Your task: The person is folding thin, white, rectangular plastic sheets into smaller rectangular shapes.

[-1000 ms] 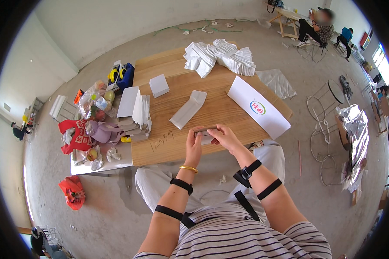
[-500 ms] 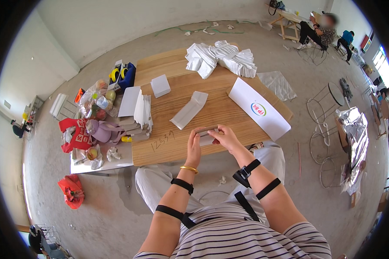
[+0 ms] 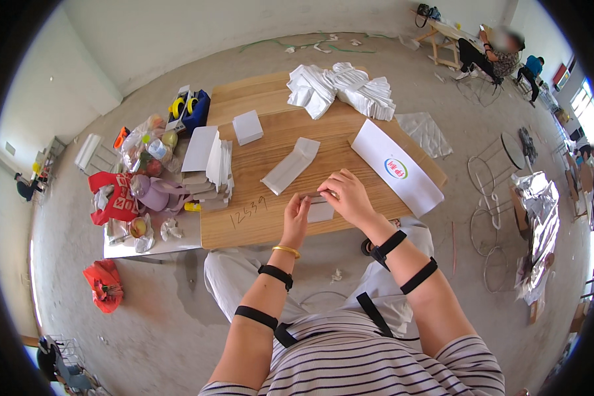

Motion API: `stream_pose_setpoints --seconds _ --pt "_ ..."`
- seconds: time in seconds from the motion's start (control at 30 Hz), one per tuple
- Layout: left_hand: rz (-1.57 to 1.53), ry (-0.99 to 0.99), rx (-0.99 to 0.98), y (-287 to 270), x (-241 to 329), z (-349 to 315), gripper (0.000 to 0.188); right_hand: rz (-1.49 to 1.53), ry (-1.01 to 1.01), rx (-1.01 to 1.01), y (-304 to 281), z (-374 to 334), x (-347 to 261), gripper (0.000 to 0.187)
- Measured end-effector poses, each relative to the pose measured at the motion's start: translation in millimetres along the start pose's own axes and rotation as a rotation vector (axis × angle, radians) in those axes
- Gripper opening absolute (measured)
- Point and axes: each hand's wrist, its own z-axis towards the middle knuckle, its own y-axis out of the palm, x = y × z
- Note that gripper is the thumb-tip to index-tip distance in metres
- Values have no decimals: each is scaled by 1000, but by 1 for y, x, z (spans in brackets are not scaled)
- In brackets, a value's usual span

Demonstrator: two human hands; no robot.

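Note:
At the table's near edge, my left hand (image 3: 297, 216) and my right hand (image 3: 348, 199) are both closed on a small folded card piece (image 3: 321, 212), white on its face with a grey-brown upper edge. The left thumb and fingers pinch its left end. My right fingertips press together at its upper edge, partly covering it. Just beyond the hands lies a pale folded card sleeve (image 3: 290, 166), slanted on the wood. To the right of my right hand rests a large white card panel (image 3: 399, 168) with a round coloured print.
Stacked white cards (image 3: 208, 158) stand at the wooden table's (image 3: 270, 132) left, near a small card stack (image 3: 247, 127). A heap of white folded paper (image 3: 340, 91) lies at the back. Bags, a lilac cap (image 3: 153, 195) and a blue tape holder (image 3: 193, 113) crowd the left side.
My right hand has lifted and turned, its fingertips now over the card piece's upper edge. More of the piece's white face shows. My left hand keeps its pinch.

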Motion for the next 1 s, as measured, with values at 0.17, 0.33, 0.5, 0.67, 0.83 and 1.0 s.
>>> stream_pose_setpoints --seconds 0.17,0.33,0.5,0.67,0.83,1.0 --pt "-24 7 -3 1 12 4 15 -70 -85 47 -5 11 -11 9" --pt "-24 18 -32 0 29 0 15 33 -115 94 -13 13 -24 13" --pt "-22 100 -20 11 51 -8 14 8 -220 123 -24 9 -36 12" --pt "-108 65 -29 20 76 -23 13 -46 -350 117 -44 0 -53 10" --pt "-6 53 -106 19 90 -37 13 198 -22 22 -54 -15 -68 7" --pt "261 -88 -199 3 84 -54 13 618 398 -170 -37 -40 -59 10"
